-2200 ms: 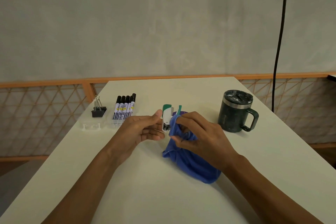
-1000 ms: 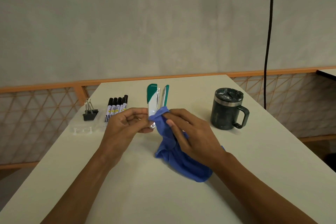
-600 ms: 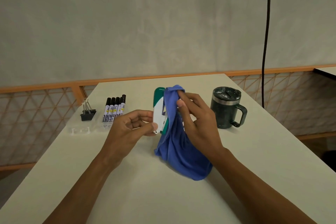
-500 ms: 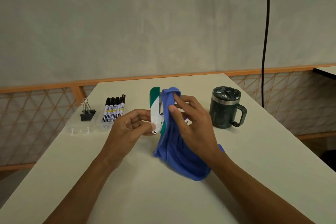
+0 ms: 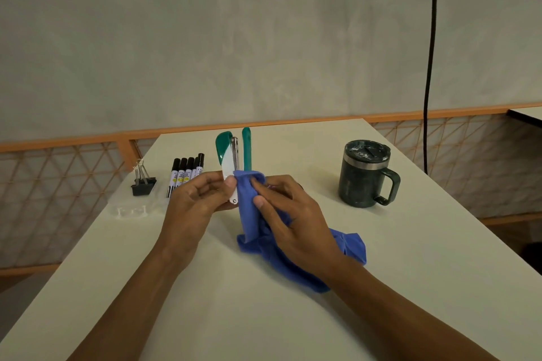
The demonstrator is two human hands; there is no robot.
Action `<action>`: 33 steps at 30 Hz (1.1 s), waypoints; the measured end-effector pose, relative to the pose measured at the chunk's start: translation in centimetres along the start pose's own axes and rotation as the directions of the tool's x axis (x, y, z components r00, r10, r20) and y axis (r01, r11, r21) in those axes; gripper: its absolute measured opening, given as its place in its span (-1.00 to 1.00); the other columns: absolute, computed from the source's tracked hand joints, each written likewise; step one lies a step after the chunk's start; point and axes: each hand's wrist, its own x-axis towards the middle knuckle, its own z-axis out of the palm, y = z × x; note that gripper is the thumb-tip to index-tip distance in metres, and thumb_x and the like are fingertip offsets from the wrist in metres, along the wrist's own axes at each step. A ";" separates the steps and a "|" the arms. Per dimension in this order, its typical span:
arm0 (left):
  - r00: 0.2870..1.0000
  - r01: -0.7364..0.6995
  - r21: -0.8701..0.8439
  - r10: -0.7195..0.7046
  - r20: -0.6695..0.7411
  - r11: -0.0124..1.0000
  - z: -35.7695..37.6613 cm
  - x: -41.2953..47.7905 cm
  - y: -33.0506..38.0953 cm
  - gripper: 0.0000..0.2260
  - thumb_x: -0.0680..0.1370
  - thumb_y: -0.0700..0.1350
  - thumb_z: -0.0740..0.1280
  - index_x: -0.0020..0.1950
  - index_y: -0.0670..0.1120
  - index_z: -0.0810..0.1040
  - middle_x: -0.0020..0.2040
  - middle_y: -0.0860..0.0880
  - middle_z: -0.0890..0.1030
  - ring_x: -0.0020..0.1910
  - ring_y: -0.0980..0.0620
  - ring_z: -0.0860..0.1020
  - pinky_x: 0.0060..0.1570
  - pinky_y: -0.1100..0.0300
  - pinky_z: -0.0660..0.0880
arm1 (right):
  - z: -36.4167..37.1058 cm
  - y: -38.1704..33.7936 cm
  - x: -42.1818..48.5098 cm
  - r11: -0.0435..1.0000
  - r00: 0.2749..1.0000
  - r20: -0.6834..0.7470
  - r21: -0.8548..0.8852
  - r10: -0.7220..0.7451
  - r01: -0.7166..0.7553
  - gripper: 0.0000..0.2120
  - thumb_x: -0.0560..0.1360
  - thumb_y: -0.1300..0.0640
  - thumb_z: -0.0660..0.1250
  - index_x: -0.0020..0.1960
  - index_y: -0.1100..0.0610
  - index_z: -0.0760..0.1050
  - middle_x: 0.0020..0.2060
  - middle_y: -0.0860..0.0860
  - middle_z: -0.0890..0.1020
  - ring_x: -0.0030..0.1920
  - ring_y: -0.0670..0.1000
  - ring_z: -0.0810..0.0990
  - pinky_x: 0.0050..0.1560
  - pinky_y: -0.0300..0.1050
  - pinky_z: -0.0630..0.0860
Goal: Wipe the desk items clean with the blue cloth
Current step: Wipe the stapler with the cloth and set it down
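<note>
Hands (image 5: pixel 193 204) (image 5: pixel 293 221) round stapler (image 5: pixel 227 163), blue cloth (image 5: pixel 249 211)

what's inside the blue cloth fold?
One green arm of the stapler runs into it; the right hand pinches the blue cloth round it, the left hand holds the white half. Wrapped stretch hidden.

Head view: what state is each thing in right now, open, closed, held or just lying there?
stapler, swung open, held upright by the left hand.
blue cloth, gripped by the right hand against the stapler's lower end, rest trailing on the table.
mug, upright, lid on, untouched.
markers, capped, lying side by side.
binder clip, resting on the table, handles up.
</note>
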 end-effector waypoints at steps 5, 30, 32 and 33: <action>0.995 0.030 0.027 -0.033 0.096 0.999 -0.1 0.0 0.1 -0.77 0.55 -0.07 0.48 0.16 -0.15 0.72 0.02 -0.16 0.75 -0.03 -0.01 0.70 -0.04 0.22 0.64 | -0.5 -0.2 0.7 1.000 0.999 -0.032 -0.004 0.026 -0.026 -0.62 0.78 0.10 0.20 0.58 0.06 0.45 0.40 -0.08 0.45 0.26 -0.08 0.57 0.17 0.00 0.59; 0.995 -0.078 0.192 0.090 -0.053 0.978 0.2 0.0 -0.5 -0.70 0.46 0.03 0.60 0.13 -0.05 0.74 -0.12 -0.04 0.74 -0.13 0.01 0.71 -0.06 0.05 0.72 | -2.1 1.4 0.9 0.982 0.976 -0.193 -0.176 -0.100 0.066 -0.63 0.67 0.20 0.37 0.46 0.00 0.55 0.29 -0.08 0.52 0.22 -0.24 0.52 0.11 -0.39 0.57; 0.995 -0.091 0.235 0.096 -0.009 0.968 0.4 -0.3 -0.3 -0.73 0.46 0.03 0.61 0.11 -0.02 0.75 -0.13 -0.01 0.74 -0.17 0.05 0.69 -0.06 0.01 0.72 | -2.6 1.9 1.0 0.959 0.979 -0.157 -0.269 -0.131 0.086 -0.60 0.68 0.20 0.35 0.50 0.01 0.50 0.32 -0.01 0.47 0.21 -0.20 0.47 0.07 -0.42 0.55; 0.995 -0.101 0.251 0.099 0.021 0.963 0.5 -0.4 -0.3 -0.75 0.46 0.02 0.61 0.10 0.00 0.75 -0.14 0.00 0.74 -0.18 0.05 0.69 -0.06 -0.01 0.73 | -2.8 2.1 1.1 0.944 0.980 -0.140 -0.318 -0.140 0.089 -0.58 0.68 0.21 0.34 0.52 0.00 0.48 0.32 0.01 0.45 0.19 -0.18 0.45 0.04 -0.40 0.55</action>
